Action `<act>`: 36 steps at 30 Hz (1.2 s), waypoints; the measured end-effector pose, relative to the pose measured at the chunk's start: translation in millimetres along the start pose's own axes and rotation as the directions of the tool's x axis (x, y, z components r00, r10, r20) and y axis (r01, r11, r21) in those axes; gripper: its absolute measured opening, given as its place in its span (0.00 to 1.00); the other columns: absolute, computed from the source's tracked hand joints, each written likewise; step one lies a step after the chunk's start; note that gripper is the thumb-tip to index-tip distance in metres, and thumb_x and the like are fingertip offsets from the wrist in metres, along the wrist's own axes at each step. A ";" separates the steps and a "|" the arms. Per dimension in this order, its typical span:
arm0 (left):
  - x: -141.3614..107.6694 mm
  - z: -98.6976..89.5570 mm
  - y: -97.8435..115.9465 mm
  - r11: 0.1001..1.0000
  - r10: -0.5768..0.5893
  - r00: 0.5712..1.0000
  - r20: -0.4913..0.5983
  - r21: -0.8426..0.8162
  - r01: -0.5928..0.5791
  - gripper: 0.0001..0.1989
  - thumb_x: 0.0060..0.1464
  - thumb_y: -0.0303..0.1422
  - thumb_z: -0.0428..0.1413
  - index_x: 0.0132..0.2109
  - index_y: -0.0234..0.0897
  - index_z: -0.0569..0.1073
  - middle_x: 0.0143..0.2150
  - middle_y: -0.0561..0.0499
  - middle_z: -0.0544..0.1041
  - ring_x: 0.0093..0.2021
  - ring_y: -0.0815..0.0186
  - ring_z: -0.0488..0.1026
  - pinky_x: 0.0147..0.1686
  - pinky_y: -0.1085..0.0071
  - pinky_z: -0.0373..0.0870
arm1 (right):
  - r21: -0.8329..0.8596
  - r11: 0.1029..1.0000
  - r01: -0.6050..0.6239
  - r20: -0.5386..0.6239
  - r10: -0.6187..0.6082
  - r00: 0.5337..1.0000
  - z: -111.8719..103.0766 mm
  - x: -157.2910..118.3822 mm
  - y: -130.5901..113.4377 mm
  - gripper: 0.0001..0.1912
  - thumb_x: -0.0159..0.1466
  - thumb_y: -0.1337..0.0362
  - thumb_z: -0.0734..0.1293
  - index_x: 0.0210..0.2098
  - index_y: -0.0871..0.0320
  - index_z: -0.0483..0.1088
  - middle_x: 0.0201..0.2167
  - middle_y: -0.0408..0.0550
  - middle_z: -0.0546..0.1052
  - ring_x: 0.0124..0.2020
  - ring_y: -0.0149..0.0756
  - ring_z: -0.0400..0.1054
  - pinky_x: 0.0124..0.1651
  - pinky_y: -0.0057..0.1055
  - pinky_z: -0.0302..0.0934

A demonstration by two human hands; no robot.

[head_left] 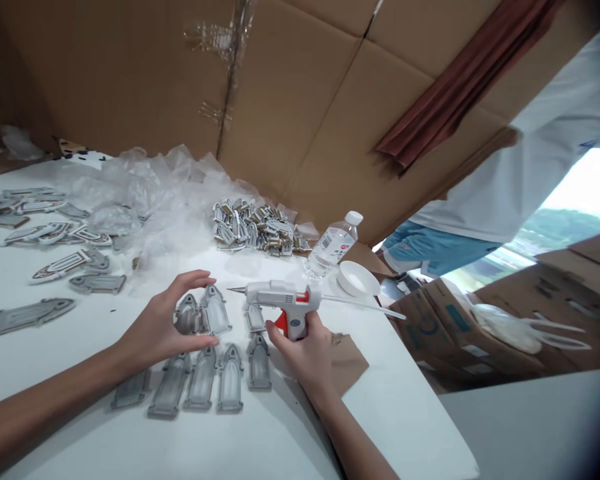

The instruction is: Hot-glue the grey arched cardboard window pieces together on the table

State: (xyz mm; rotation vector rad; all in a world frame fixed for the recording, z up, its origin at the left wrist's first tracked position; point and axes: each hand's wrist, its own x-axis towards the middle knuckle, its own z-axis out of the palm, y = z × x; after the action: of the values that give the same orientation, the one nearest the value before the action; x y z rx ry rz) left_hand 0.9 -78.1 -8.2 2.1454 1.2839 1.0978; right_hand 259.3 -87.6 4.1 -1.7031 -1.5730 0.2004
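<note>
My right hand point(307, 353) grips a white hot glue gun point(275, 293) with a red trigger; its metal nozzle points left and a glue stick sticks out the back. My left hand point(173, 327) is open, thumb and fingers spread in a curve around a grey boat-shaped piece point(215, 312). Whether the fingertips touch that piece, I cannot tell. Another such piece point(187, 315) lies behind, partly covered by the fingers. Nearer me is a row of several more grey boat-shaped pieces point(230, 380). One more grey piece point(255, 319) sits beneath the gun's nozzle end.
A heap of small boat-shaped pieces point(257, 228) lies at the back beside crumpled plastic bags point(165, 193). Loose pieces point(97, 283) are scattered on the left. A water bottle point(333, 247), a white bowl point(359, 279) and cardboard scrap point(347, 363) are rightward. A person point(480, 193) stands beyond.
</note>
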 end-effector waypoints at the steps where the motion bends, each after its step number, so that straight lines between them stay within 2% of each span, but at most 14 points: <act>1: -0.1 0.5 0.0 1.000 0.009 1.000 0.000 0.002 -0.009 0.36 0.47 0.45 0.64 0.59 0.47 0.58 0.61 0.44 0.66 0.62 0.51 0.65 0.56 0.59 0.68 | -0.017 1.000 0.015 -0.002 -0.015 1.000 0.9 -0.4 0.9 0.17 0.48 0.51 0.69 0.24 0.54 0.59 0.15 0.37 0.65 0.17 0.30 0.58 0.23 0.29 0.55; 4: 0.6 1.8 -0.2 1.000 0.030 1.000 0.001 -0.001 -0.030 0.38 0.47 0.44 0.64 0.60 0.46 0.56 0.59 0.44 0.69 0.60 0.52 0.67 0.56 0.59 0.68 | -0.061 0.996 0.067 -0.005 -0.067 0.998 4.0 -1.7 3.9 0.17 0.48 0.51 0.69 0.23 0.53 0.58 0.14 0.37 0.64 0.17 0.31 0.58 0.23 0.29 0.54; 8: 1.6 1.9 0.0 0.999 0.042 0.999 0.000 0.000 -0.042 0.38 0.46 0.44 0.65 0.60 0.46 0.57 0.59 0.45 0.69 0.59 0.53 0.68 0.55 0.60 0.68 | -0.086 0.991 0.106 0.041 -0.102 0.994 6.2 -3.5 5.1 0.15 0.49 0.52 0.68 0.25 0.53 0.61 0.14 0.37 0.64 0.16 0.31 0.58 0.23 0.29 0.54; 12: 1.2 1.4 1.2 0.999 0.034 0.999 0.004 0.000 -0.034 0.36 0.46 0.44 0.64 0.59 0.45 0.59 0.59 0.45 0.70 0.60 0.53 0.68 0.55 0.62 0.69 | -0.126 0.986 0.111 0.061 -0.103 0.993 6.1 -4.0 4.6 0.14 0.49 0.52 0.68 0.24 0.53 0.62 0.12 0.36 0.61 0.15 0.29 0.54 0.22 0.28 0.53; 19: 1.2 1.8 1.7 1.000 0.013 1.000 0.002 -0.016 -0.013 0.36 0.45 0.45 0.65 0.58 0.44 0.60 0.58 0.45 0.71 0.58 0.52 0.70 0.55 0.60 0.69 | -0.127 0.985 0.117 0.086 -0.107 0.991 8.1 -3.9 8.4 0.13 0.50 0.52 0.67 0.26 0.54 0.65 0.12 0.36 0.61 0.14 0.31 0.55 0.22 0.29 0.53; 27: 1.4 1.3 4.6 1.000 -0.002 1.000 -0.008 -0.017 0.002 0.33 0.45 0.44 0.65 0.56 0.44 0.62 0.56 0.46 0.70 0.57 0.53 0.70 0.53 0.63 0.70 | -0.167 0.979 0.121 0.107 -0.104 0.989 8.7 -4.0 10.7 0.08 0.50 0.56 0.64 0.25 0.53 0.63 0.14 0.39 0.65 0.17 0.36 0.61 0.24 0.30 0.53; 32: 1.4 1.7 3.5 1.000 0.004 1.000 -0.009 -0.011 -0.004 0.33 0.45 0.44 0.65 0.56 0.45 0.62 0.57 0.47 0.69 0.57 0.54 0.70 0.53 0.64 0.70 | -0.174 0.973 0.153 0.086 -0.139 0.986 10.9 -4.2 13.5 0.09 0.50 0.56 0.64 0.25 0.54 0.63 0.13 0.39 0.65 0.16 0.35 0.61 0.24 0.30 0.53; 36: 1.2 1.3 2.6 1.000 0.019 1.000 -0.003 -0.010 -0.019 0.33 0.45 0.44 0.65 0.56 0.45 0.61 0.56 0.47 0.69 0.57 0.54 0.70 0.53 0.64 0.70 | -0.184 0.968 0.172 0.064 -0.163 0.985 12.1 -4.5 14.6 0.15 0.51 0.49 0.67 0.27 0.54 0.66 0.12 0.38 0.63 0.14 0.33 0.58 0.23 0.30 0.53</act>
State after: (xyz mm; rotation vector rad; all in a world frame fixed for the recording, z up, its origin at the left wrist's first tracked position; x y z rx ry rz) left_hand 3.6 -78.3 -6.7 2.1529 1.2593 1.1133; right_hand 262.4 -85.1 -15.0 -1.7066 -1.8106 0.0063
